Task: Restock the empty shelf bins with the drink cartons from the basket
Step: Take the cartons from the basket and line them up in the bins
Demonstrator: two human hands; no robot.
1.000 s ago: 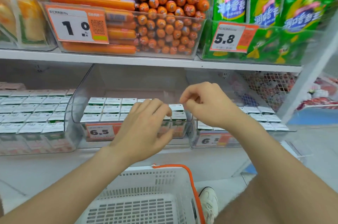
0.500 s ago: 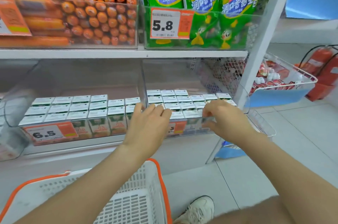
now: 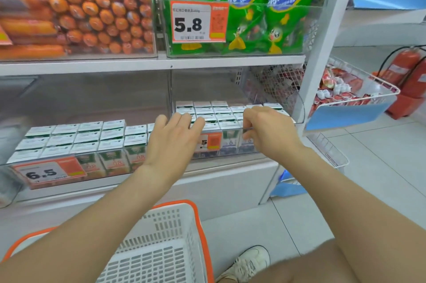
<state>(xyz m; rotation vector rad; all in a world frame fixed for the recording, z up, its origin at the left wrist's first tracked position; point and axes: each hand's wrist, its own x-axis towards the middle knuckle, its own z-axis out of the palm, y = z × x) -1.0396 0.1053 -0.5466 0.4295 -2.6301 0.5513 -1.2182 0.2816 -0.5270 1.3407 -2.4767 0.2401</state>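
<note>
Two clear shelf bins hold rows of white-topped drink cartons: the left bin's cartons (image 3: pixel 80 137) and the right bin's cartons (image 3: pixel 207 112). My left hand (image 3: pixel 173 144) lies flat with fingers apart against the front of the right clear bin (image 3: pixel 230 153), near the divider, and holds nothing. My right hand (image 3: pixel 269 130) has its fingers curled over that bin's front rim. Below my arms stands the white basket (image 3: pixel 161 243) with an orange rim; the part I see holds no cartons.
Above are a bin of orange sausages (image 3: pixel 92 17) and green snack bags (image 3: pixel 253 5) with a 5.8 tag. A white shelf post (image 3: pixel 322 52), a wire basket of snacks (image 3: pixel 352 95) and red fire extinguishers (image 3: pixel 405 70) stand to the right. My shoe (image 3: pixel 249 262) is on the tiled floor.
The view has swung right along the shelf. Both hands have shifted from the middle bin to the rightmost bin, and my right hand's fingers have hooked over its front rim.
</note>
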